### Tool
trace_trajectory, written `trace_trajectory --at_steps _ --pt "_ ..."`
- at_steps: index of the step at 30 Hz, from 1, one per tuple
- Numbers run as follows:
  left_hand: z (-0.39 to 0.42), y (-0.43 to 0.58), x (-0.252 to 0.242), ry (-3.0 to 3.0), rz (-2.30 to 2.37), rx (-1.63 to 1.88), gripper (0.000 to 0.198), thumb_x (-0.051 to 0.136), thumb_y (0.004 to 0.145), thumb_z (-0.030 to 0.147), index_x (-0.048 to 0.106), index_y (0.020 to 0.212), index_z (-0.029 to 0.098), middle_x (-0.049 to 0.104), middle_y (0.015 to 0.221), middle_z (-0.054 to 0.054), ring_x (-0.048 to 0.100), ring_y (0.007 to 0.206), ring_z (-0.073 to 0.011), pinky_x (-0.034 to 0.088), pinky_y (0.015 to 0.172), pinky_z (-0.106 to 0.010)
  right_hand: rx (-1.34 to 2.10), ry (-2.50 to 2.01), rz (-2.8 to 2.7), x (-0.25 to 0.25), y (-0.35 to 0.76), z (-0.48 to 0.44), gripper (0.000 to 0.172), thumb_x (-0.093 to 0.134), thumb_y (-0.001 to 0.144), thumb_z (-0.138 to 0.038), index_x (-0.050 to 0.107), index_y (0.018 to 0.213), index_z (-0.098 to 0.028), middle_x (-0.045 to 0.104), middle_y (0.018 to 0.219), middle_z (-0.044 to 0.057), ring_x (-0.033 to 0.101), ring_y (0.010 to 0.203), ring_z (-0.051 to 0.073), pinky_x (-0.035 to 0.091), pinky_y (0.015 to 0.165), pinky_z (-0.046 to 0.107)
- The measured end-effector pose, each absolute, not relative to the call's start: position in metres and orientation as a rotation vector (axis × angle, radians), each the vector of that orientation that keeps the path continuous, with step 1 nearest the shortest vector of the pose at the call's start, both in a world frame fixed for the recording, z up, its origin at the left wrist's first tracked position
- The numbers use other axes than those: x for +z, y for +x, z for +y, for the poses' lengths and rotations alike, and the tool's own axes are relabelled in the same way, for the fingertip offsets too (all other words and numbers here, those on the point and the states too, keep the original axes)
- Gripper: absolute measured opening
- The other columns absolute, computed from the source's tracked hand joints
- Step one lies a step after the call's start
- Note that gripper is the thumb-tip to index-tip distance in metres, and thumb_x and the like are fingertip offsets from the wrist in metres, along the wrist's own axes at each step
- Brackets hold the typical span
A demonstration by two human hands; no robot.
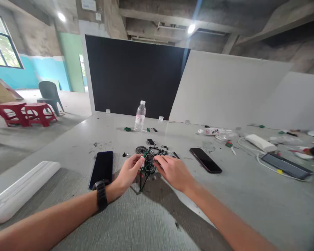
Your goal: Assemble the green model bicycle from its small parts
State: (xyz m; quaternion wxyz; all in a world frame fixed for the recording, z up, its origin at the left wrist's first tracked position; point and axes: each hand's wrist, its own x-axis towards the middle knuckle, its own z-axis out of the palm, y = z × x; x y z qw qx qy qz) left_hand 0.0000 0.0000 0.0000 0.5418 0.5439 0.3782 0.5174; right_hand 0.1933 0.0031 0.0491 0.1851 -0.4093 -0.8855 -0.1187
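Note:
A small model bicycle, with a green part and thin black spoked wheels, is between my two hands over the table. My left hand has its thumb and forefinger closed on the model's left side. From the right, my right hand pinches at the wheel side, its fingertips partly hidden. Thin black bars reach down from the model toward the table. Just behind lie a loose spoked wheel and several small black parts. Two tiny black pieces sit left of the model.
Phones lie on the left and right. A water bottle stands behind, near a black panel. A white curved object is at far left. Rightward are a lying bottle, a white cable and a dark tablet-like device.

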Motion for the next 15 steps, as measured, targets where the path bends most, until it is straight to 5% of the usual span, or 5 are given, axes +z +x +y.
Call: trace_trajectory --at_steps 15 --pt "-0.004 0.0 0.0 1.454 0.799 1.203 0.05 0.059 0.089 0.05 0.059 0.122 0.013 0.064 0.116 -0.015 0.061 0.096 -0.0234 0.055 0.065 -0.029 -0.286 -1.079 -2.347 0.031 0.193 -0.008 0.022 0.038 0.102 -0.027 0.056 0.091 -0.02 0.065 0.08 0.003 0.061 0.073 0.017 0.041 0.065 0.03"
